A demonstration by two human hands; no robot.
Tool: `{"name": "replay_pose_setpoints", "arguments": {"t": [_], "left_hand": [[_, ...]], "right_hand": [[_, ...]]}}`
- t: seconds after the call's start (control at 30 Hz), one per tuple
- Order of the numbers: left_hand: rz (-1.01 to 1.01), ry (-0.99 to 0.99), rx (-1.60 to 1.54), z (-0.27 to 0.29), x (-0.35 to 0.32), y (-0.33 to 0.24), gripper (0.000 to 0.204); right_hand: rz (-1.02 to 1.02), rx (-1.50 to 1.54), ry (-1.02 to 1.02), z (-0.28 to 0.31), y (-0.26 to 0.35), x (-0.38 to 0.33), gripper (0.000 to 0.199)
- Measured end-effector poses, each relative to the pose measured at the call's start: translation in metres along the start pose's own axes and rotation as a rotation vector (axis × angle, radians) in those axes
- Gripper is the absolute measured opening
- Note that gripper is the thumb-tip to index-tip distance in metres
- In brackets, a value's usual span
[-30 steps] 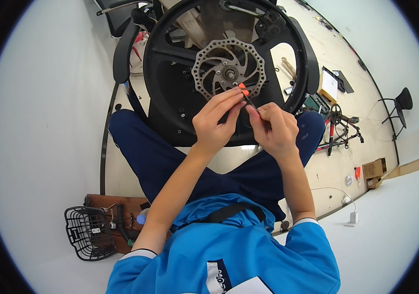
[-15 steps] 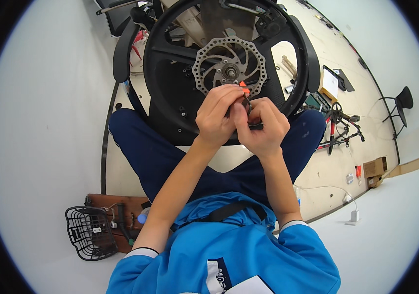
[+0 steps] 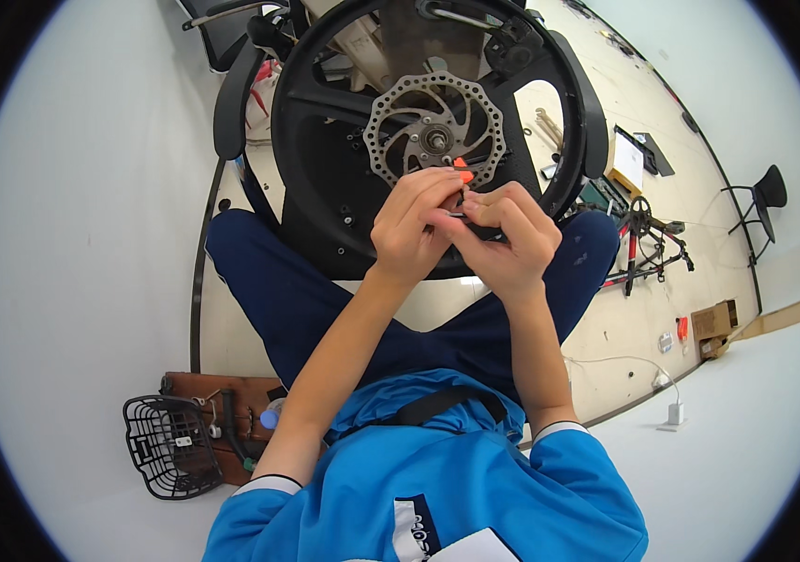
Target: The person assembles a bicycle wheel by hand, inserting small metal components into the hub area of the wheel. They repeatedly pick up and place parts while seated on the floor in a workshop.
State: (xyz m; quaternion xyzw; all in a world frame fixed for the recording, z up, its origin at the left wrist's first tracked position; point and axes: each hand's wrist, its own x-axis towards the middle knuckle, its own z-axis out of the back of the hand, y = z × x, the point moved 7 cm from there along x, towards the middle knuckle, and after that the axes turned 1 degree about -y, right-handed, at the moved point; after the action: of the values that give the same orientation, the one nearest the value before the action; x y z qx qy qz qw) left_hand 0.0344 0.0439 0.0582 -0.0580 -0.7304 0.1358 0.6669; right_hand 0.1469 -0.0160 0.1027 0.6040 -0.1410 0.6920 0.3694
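My left hand (image 3: 407, 225) is closed around a small orange-and-black tool (image 3: 462, 172), whose orange end sticks out past the fingertips. Against it, my right hand (image 3: 517, 242) pinches a thin dark part between thumb and fingers; a bit of metal shows there, and the tool's exact kind is hidden. Both hands meet over the near side of a black spoked wheel (image 3: 286, 140), which lies flat in front of me. Bolted to the hub is a silver brake disc (image 3: 496, 140), just beyond my fingertips.
Small bolts (image 3: 347, 215) lie within the wheel's outline on the black seat, between two armrests (image 3: 229, 108). Wrenches (image 3: 550, 126) and a red-and-black bike frame (image 3: 634, 248) are on the floor at right. A black wire basket (image 3: 170, 448) stands at lower left by a brown board (image 3: 198, 386).
My right thumb has swung left and flattened across toward the left hand, and the right fingers have shifted their pinch. The left hand keeps its hold on the orange-and-black tool.
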Motion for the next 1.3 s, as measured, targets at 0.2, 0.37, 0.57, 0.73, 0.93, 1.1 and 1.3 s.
{"name": "replay_pose_setpoints", "arguments": {"t": [0.2,0.37,0.57,0.73,0.93,1.1,1.3], "left_hand": [[0.030,-0.052,0.024,0.001,-0.005,0.001,0.022],[0.051,-0.037,0.028,0.001,-0.003,0.005,0.020],[0.044,-0.039,0.015,-0.005,-0.003,0.012,0.017],[0.054,-0.053,0.050,-0.004,-0.002,0.017,0.020],[0.040,-0.039,0.039,-0.001,0.001,0.016,0.021],[0.004,-0.042,0.044,-0.009,0.000,0.011,0.021],[-0.005,-0.040,0.049,-0.003,0.003,0.015,0.022]], "right_hand": [[-0.331,0.208,-0.272,-0.014,-0.018,-0.014,0.017],[-0.737,0.738,-0.318,-0.016,-0.030,-0.027,0.011],[-0.856,1.160,-0.502,-0.022,-0.031,-0.037,0.010],[-0.507,0.508,-0.236,-0.002,-0.020,-0.018,0.012],[-0.104,-0.097,-0.027,0.012,-0.001,-0.003,0.027],[-0.284,-0.084,-0.153,0.001,-0.015,-0.028,0.038],[-0.644,0.612,-0.219,-0.016,-0.019,-0.024,0.018]]}}
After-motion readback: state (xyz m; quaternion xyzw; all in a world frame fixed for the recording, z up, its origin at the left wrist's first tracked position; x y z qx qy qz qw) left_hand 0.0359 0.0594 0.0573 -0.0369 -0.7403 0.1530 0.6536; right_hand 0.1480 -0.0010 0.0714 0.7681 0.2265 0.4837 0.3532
